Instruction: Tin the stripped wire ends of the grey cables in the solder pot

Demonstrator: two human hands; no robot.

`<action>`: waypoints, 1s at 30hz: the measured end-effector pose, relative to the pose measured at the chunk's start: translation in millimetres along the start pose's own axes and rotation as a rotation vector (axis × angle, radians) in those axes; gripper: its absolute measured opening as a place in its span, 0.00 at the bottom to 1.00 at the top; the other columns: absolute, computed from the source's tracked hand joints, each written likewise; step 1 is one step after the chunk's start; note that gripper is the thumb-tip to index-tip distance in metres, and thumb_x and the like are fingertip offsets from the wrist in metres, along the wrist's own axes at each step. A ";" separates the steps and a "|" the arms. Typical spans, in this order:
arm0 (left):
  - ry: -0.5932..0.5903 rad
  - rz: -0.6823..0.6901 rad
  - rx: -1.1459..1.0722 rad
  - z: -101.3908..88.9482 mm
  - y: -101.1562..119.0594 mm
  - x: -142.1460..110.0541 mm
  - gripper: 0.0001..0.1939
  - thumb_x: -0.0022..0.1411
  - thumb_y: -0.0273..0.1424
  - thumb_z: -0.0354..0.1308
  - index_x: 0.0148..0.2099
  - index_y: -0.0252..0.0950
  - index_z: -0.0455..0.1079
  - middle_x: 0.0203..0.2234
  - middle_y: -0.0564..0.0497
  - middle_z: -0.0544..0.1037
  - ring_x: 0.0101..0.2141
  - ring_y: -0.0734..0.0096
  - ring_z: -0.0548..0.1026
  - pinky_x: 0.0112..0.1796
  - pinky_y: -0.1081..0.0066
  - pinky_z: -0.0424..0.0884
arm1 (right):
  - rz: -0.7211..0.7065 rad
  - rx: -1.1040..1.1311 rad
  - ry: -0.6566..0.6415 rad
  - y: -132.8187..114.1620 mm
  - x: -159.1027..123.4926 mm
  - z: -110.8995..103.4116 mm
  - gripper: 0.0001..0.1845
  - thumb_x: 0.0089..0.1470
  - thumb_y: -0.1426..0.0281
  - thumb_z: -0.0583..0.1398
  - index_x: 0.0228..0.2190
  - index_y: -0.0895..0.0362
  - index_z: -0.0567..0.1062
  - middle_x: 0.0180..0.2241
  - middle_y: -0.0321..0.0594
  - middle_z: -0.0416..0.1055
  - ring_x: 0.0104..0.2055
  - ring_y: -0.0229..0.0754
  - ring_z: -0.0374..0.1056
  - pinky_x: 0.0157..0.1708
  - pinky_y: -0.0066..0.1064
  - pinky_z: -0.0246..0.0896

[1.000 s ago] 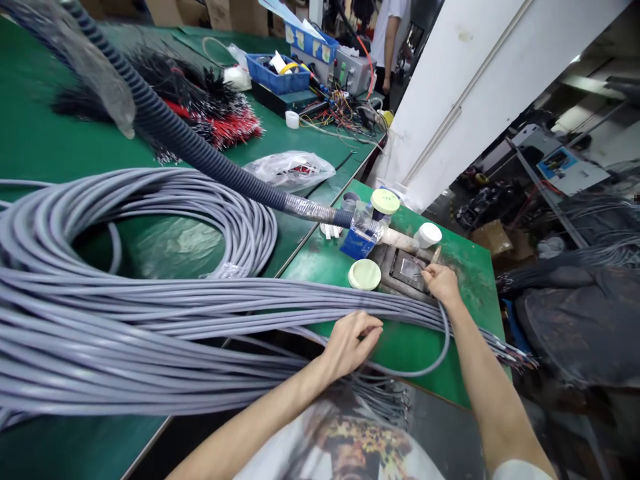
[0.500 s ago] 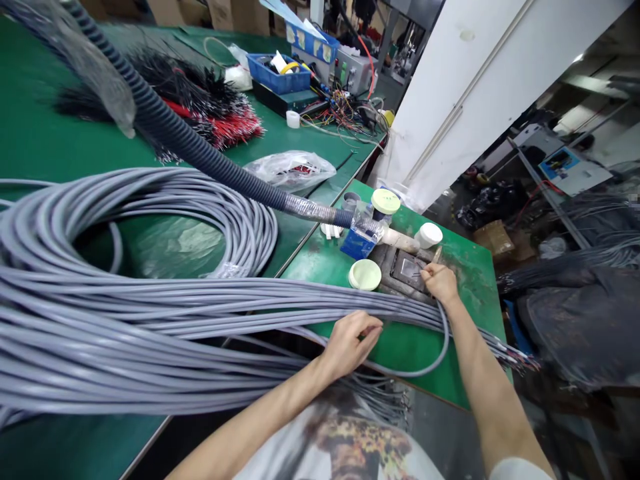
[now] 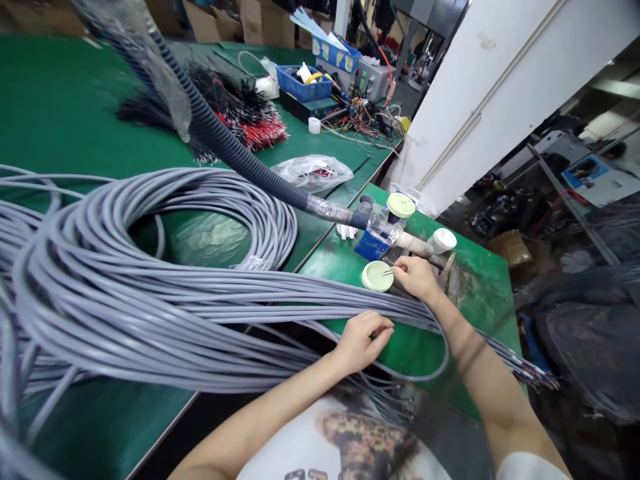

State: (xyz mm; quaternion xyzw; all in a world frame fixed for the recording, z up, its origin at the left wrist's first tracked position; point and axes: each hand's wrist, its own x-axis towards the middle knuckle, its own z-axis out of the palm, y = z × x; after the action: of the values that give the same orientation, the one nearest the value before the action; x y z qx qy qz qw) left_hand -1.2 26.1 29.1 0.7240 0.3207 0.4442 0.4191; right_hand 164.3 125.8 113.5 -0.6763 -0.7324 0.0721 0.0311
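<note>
The two hands are apart from each other. The right hand [image 3: 413,275] pinches the end of a grey cable, and the thin wire ends [image 3: 387,272] jut from its fingertips over a shallow pale-green dish [image 3: 377,277]; the cable's loop [image 3: 443,363] hangs from this hand and curves back toward the left one. The left hand [image 3: 364,341] is loosely curled near the front edge of the green surface [image 3: 493,293]; whether it grips anything cannot be told. A thick bundle of grey cables [image 3: 345,297] runs between the hands, passing under the right forearm, and a large coil [image 3: 225,183] fills the left side. A dark ribbed hose [image 3: 250,167] slants down across the view, its pale tube [image 3: 413,245] reaching just beyond the right hand and crowding the space there. Close by stand a blue box [image 3: 371,247], a white tub [image 3: 443,240] and a pale-lidded jar [image 3: 401,204]. Farther back lie a clear plastic bag [image 3: 313,173], black and red wires [image 3: 260,127] and a blue tray [image 3: 304,87].
</note>
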 end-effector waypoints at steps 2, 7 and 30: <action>0.005 0.004 0.004 0.0 0.2 0.4 0.08 0.64 0.30 0.52 0.37 0.35 0.72 0.24 0.50 0.73 0.27 0.71 0.70 0.32 0.71 0.64 | -0.006 -0.040 -0.028 -6.3 5.5 6.5 0.11 0.53 0.67 0.56 0.28 0.56 0.78 0.27 0.39 0.77 0.31 0.40 0.70 0.29 0.27 0.54; 0.018 0.026 0.013 0.8 -1.7 0.3 0.08 0.63 0.29 0.52 0.37 0.34 0.72 0.24 0.51 0.73 0.28 0.71 0.70 0.32 0.71 0.65 | -0.012 -0.124 -0.069 -14.7 11.1 18.8 0.11 0.53 0.67 0.55 0.31 0.56 0.78 0.31 0.43 0.78 0.35 0.43 0.72 0.32 0.28 0.56; 0.008 0.009 -0.009 2.2 -4.1 -1.0 0.07 0.63 0.29 0.52 0.38 0.36 0.72 0.26 0.50 0.74 0.28 0.70 0.71 0.32 0.71 0.65 | 0.360 -0.172 0.052 117.3 -21.3 12.7 0.14 0.53 0.64 0.55 0.30 0.56 0.80 0.29 0.43 0.78 0.33 0.43 0.72 0.30 0.27 0.56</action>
State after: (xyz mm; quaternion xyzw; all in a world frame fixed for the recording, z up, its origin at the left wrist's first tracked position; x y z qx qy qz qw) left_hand 0.0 26.4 24.5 0.7217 0.3172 0.4504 0.4191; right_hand 279.9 112.5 84.7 -0.7982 -0.6021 -0.0039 -0.0215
